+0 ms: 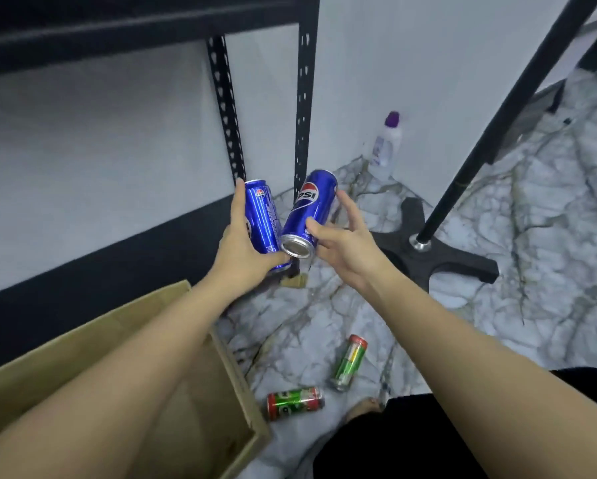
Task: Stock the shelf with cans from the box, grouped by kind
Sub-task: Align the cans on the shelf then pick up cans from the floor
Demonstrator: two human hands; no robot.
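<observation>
My left hand (pixel 243 250) grips a blue Pepsi can (pixel 263 219), held nearly upright just off the right end of the black shelf (pixel 83 267). My right hand (pixel 342 247) holds a second blue Pepsi can (pixel 311 210), tilted with its silver end toward me and touching the first can. Two green-and-red cans lie on their sides on the marble floor: one (pixel 295 402) beside the box corner, the other (pixel 349 361) a little to its right. The open cardboard box (pixel 221 392) sits at lower left, mostly hidden under my left forearm.
The shelf's black perforated posts (pixel 304 98) rise right behind the cans. A white bottle with a purple cap (pixel 386 146) stands against the wall. A black stand with a slanted pole (pixel 438 250) occupies the floor to the right. My dark-clothed knee (pixel 463 437) is at bottom right.
</observation>
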